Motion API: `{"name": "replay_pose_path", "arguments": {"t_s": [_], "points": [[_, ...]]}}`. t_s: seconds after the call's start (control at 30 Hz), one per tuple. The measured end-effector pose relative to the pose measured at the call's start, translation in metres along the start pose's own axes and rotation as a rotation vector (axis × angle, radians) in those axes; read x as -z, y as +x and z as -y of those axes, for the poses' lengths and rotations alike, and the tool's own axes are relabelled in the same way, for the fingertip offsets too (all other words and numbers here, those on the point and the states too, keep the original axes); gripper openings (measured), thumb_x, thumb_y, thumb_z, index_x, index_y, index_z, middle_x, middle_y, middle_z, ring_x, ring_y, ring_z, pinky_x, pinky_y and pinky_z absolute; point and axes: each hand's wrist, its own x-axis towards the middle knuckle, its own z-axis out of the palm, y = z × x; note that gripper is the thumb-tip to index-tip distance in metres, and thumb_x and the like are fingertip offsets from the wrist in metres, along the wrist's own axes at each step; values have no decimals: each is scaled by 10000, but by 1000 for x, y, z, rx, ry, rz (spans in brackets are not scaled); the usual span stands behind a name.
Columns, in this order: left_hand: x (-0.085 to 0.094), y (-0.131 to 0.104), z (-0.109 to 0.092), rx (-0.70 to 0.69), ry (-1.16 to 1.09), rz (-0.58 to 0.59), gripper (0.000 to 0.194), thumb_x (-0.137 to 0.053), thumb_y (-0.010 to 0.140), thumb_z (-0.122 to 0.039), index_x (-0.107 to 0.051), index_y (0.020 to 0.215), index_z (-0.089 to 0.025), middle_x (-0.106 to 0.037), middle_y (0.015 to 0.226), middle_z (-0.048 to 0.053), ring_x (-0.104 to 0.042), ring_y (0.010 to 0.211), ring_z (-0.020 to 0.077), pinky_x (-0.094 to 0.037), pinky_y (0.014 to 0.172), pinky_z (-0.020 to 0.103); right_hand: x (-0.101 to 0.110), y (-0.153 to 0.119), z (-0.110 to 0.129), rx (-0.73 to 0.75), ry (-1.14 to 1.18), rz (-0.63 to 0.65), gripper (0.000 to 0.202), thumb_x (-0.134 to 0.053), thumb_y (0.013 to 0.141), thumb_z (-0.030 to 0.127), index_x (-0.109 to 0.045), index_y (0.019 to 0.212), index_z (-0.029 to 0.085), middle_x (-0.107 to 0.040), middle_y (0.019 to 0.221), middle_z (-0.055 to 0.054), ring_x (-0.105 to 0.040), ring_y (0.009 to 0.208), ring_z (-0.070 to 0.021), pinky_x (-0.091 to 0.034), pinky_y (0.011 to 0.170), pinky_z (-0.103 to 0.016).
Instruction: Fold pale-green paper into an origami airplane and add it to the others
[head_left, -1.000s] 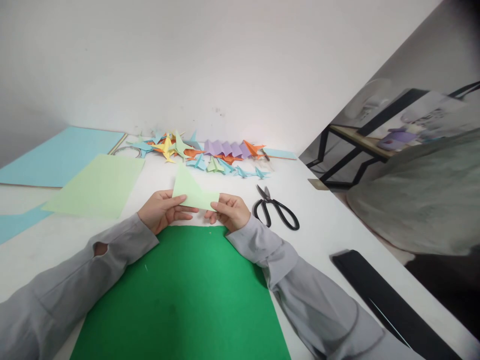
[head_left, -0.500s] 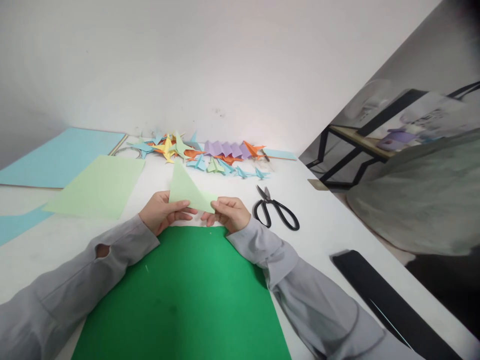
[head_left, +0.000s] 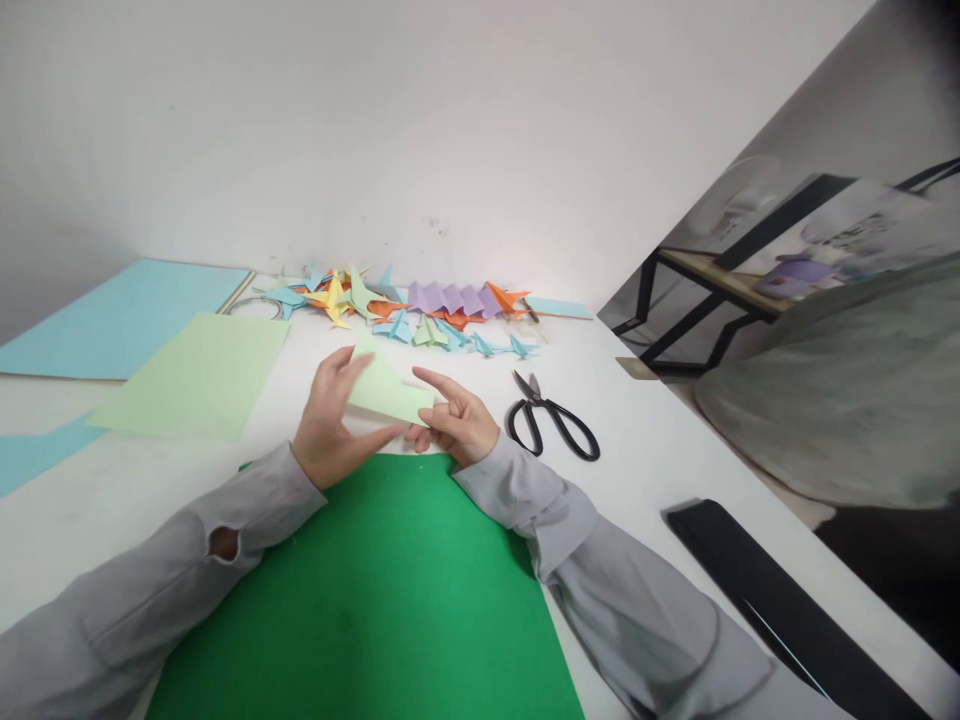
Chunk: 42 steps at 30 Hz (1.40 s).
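A folded sheet of pale green paper (head_left: 390, 392) is held up just beyond the front work area. My right hand (head_left: 463, 425) pinches its right corner between the thumb and the curled fingers, the index finger raised free. Around the paper's left side, my left hand (head_left: 330, 420) is open, with its thumb spread well below the fingers. Its fingertips overlap the paper's left edge; whether they touch it I cannot tell. Under my wrists lies a green mat (head_left: 367, 580). Black-handled scissors (head_left: 540, 410) lie with blades apart to the right of my right hand.
Folded paper figures (head_left: 337, 297) in several colours and a purple pleated paper (head_left: 454, 300) line the wall. On the left lie a light green sheet (head_left: 199, 375) and a large blue sheet (head_left: 127, 310). A long black object (head_left: 772, 590) rests near the right edge.
My left hand has let go of the paper's left part and spread its fingers. The paper's upright left flap has tilted and looks lower. My right index finger has lifted; its pinch stays.
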Motion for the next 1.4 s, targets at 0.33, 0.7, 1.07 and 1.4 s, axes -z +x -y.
{"name": "replay_pose_path", "arguments": {"t_s": [0.33, 0.7, 1.07, 1.4], "points": [[2, 4, 3, 87, -189, 92, 288, -486, 799, -372, -690, 818, -170, -639, 1029, 75, -543, 1031, 216, -415, 919, 351, -4, -3, -2, 218, -98, -105, 524, -570, 737, 447, -431, 1198, 241, -657, 824, -38, -614, 637, -147, -457, 530, -257], [4, -1, -14, 361, -537, 580, 454, -422, 804, -491, -685, 763, -123, -674, 693, 58, -616, 696, 182, -483, 698, 304, -27, -12, -1, 609, -567, -469, 194, -684, 640, 318, -581, 759, 205, -540, 901, -41, -519, 909, -190, -401, 813, -347], [1, -1, -6, 592, -749, 270, 362, -558, 738, -436, -595, 560, -124, -552, 538, 3, -505, 504, 108, -414, 489, 237, -38, -17, 1, 232, -595, -392, 284, -628, 661, 399, -551, 537, 155, -408, 438, 51, -329, 436, -75, -272, 429, -223], [1, 4, -7, 608, -868, 223, 200, -650, 678, -313, -646, 630, -119, -526, 571, -15, -455, 497, 70, -384, 454, 208, -31, -11, -7, -13, -429, -194, 384, -626, 630, 519, -558, 557, 148, -500, 465, 34, -382, 413, -71, -275, 397, -212]]}}
